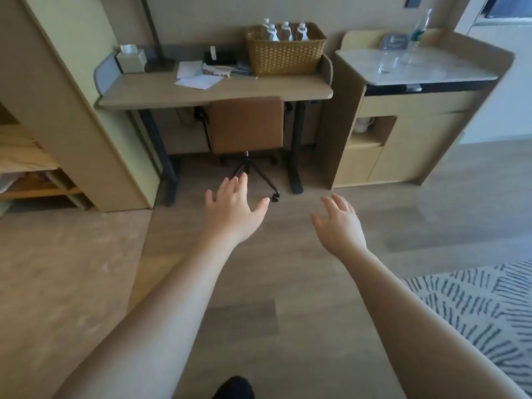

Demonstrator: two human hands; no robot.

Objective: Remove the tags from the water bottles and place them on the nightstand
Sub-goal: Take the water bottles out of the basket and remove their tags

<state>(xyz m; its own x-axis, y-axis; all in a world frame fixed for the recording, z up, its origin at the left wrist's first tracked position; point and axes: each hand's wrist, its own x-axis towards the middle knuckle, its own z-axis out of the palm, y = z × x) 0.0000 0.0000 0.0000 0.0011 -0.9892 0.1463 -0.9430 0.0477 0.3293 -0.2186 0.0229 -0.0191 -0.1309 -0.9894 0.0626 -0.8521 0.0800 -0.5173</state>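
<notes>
Both arms reach forward with the left hand (234,210) and right hand (341,223) spread and empty, well short of the bottles (283,31) standing upright in the basket (285,54) at twelve o'clock on the desk (216,92), left hand slightly nearer.

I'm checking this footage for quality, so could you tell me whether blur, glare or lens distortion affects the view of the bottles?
Head view: wide-angle distortion bows the cabinet edges; light is dim and even. The bottles in the basket are small and soft, so any tags are unreadable. The bottle on the counter is smeared. Both hands, left and right, are reasonably sharp.
</notes>
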